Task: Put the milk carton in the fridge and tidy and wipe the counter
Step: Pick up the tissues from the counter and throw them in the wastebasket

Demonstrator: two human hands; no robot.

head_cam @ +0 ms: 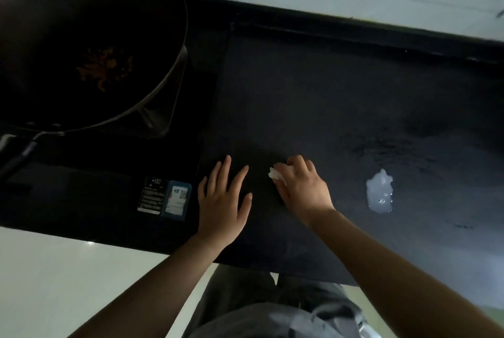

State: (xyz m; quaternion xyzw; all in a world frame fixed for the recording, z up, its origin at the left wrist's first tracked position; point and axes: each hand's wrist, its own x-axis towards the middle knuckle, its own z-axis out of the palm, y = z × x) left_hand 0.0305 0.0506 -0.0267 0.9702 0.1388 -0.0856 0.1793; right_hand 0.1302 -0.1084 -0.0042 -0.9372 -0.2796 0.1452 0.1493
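Pinching a crumpled tissue against the black counter, the right hand sits with the left hand flat and spread at its 9 o'clock; the white puddle at its 3 o'clock may only smear if that small wad saturates.
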